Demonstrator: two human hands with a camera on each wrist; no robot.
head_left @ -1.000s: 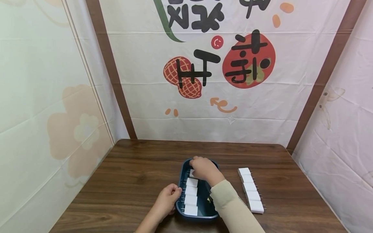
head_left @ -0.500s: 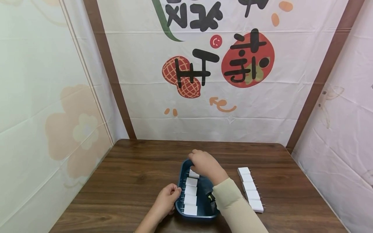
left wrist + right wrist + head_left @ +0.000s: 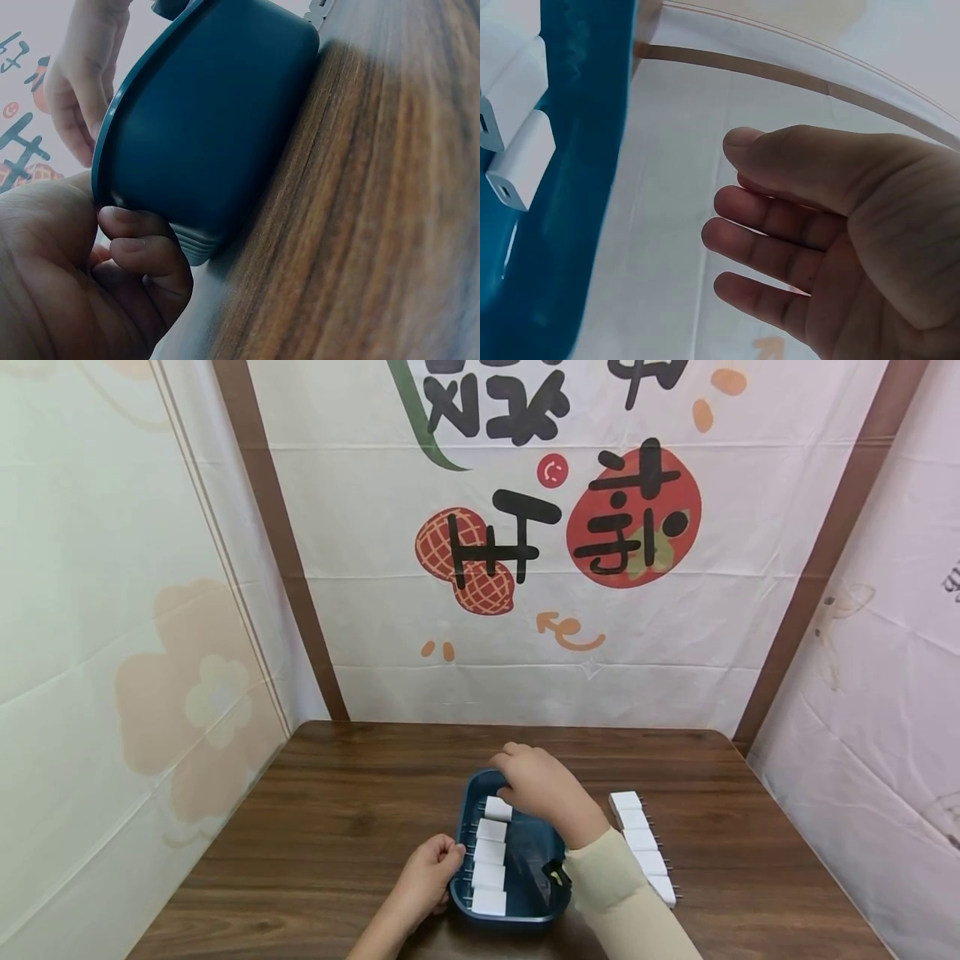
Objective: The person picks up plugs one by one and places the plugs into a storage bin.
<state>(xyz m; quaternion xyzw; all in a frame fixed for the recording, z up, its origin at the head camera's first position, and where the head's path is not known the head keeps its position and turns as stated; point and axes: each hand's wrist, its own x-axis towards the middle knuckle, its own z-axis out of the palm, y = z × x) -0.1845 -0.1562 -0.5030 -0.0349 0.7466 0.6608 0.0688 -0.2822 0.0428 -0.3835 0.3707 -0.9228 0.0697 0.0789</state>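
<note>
A blue box [image 3: 517, 923] stands on the table with a column of white charger plugs [image 3: 490, 852] along its left side, prongs facing left. The farthest charger plug [image 3: 498, 808] sits slightly apart from the others; the right wrist view shows a slot in its end. My left hand [image 3: 426, 874] pinches the box's left rim between thumb and curled fingers, as the left wrist view also shows. Over the box's far end hovers my right hand [image 3: 546, 792], holding nothing. Its fingers [image 3: 754, 247] are loosely bent and apart from the plugs.
To the right of the box, a second row of white charger plugs [image 3: 640, 839] lies on the wooden table [image 3: 360, 793], prongs facing right. A small black object with a yellow mark [image 3: 556, 872] shows by the right sleeve. Printed curtains [image 3: 375, 610] enclose the table.
My right hand has let go of the farthest charger plug in the box, lifted, and drawn back to the right. The left hand keeps its hold on the rim.
</note>
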